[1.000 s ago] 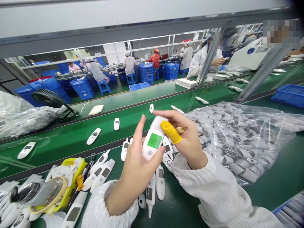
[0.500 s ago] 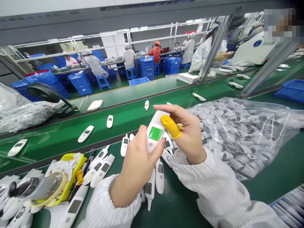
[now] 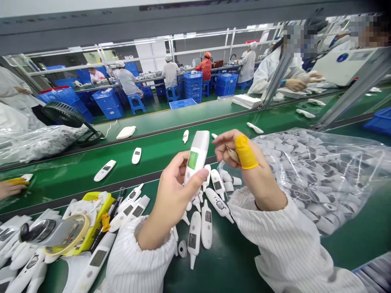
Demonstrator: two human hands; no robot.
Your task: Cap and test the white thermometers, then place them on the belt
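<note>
My left hand [image 3: 168, 191] is closed around a white ear thermometer [image 3: 200, 147], tilted upright with its green screen lit and a greyish cap over its upper end. Just right of it, my right hand [image 3: 259, 179] is apart from the thermometer, fingers loosely bent and spread. A yellow finger cot [image 3: 246, 152] covers its thumb, and a beige cot-like piece shows among the fingers. Below the hands, several more ear thermometers [image 3: 207, 226] lie on the green table with bare probe tips. A small loose cap [image 3: 182, 248] lies near my left sleeve.
A clear bag of grey-white caps [image 3: 305, 171] lies at right. Thermometers sit on the green belt [image 3: 159, 150] ahead. At left are a yellow tray [image 3: 100, 199], a tape roll and piled thermometers. Another person's hand [image 3: 14, 188] reaches in at far left; a black fan [image 3: 65, 116] stands beyond.
My right hand has come off the thermometer and moved right. My left hand keeps hold and has turned it more upright. Another person's hand has appeared at the left belt.
</note>
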